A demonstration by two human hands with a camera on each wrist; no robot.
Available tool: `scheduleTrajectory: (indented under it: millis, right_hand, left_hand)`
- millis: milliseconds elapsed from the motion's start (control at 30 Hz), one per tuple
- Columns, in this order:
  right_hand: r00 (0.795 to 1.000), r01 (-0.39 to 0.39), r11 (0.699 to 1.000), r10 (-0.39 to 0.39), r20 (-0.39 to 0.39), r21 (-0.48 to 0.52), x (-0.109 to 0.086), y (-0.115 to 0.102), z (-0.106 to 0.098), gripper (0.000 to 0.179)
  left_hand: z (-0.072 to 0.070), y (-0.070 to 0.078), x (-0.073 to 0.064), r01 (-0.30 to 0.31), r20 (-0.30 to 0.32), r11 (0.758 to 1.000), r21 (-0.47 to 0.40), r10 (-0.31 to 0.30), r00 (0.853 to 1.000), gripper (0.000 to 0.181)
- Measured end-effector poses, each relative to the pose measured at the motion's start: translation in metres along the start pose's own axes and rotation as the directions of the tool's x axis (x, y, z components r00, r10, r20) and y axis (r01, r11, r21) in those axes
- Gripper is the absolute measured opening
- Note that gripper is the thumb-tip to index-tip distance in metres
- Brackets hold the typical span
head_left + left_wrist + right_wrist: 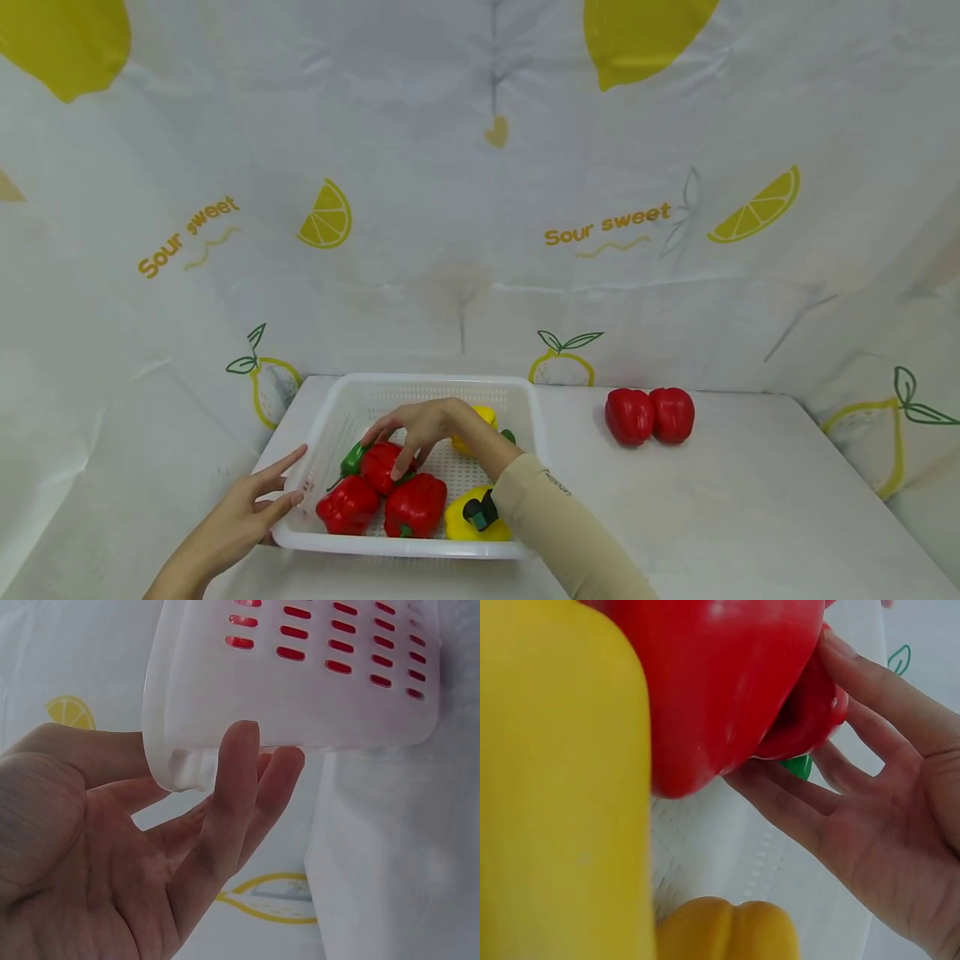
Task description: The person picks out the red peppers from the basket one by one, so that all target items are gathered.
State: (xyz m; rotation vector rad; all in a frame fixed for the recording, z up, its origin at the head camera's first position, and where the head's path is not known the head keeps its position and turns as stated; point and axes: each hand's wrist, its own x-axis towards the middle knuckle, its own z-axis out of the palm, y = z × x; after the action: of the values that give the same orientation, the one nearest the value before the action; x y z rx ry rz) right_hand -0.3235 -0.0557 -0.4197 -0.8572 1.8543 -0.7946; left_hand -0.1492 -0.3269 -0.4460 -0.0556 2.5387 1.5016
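A white perforated plastic basket (pixel 427 547) stands on the table. At its left side my left hand (pixel 236 517) holds the rim, thumb and forefinger over the edge and other fingertips against the outer wall (pixel 360 720). Inside the basket, my right hand (pixel 420 429) grips a red bell pepper (pixel 378 467), thumb on one side and fingers on the other; the right wrist view shows this pepper (pixel 825 712) partly hidden. Two more red bell peppers (pixel 416 504) lie in front of it. A green pepper (pixel 352 458) lies just left of the gripped one.
Yellow bell peppers (pixel 459 521) lie in the basket's right half, partly covered by my right arm, with a dark green thing (pixel 508 436) by the right wall. Two red bell peppers (pixel 651 417) sit on the white table (pixel 720 517) to the right. A lemon-printed cloth (pixel 420 317) hangs behind.
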Motion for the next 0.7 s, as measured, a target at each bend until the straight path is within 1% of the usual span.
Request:
scheduleTrajectory:
  millis: [200, 333, 467, 700]
  right_hand:
    - [0.998, -0.056, 0.998, 0.055, -0.006, -0.007, -0.001, -0.002, 0.001, 0.062]
    - [0.998, -0.064, 0.998, 0.064, -0.026, -0.008, -0.004, 0.000, 0.002, 0.057]
    - [0.999, -0.036, 0.999, 0.035, -0.027, -0.020, -0.007, 0.003, -0.001, 0.057]
    - [0.998, 0.064, 0.998, -0.064, -0.026, 0.000, -0.015, 0.007, -0.008, 0.061]
  left_hand:
    - [0.000, 0.000, 0.000, -0.002, 0.002, 1.000, -0.006, 0.002, 1.000, 0.076]
    - [0.000, 0.001, 0.001, 0.011, -0.006, 1.000, 0.008, -0.011, 1.000, 0.077]
    - [0.000, 0.001, 0.001, 0.015, -0.013, 1.000, 0.024, -0.015, 1.000, 0.077]
    - [0.000, 0.001, 0.000, 0.009, -0.010, 1.000, 0.019, -0.008, 1.000, 0.076]
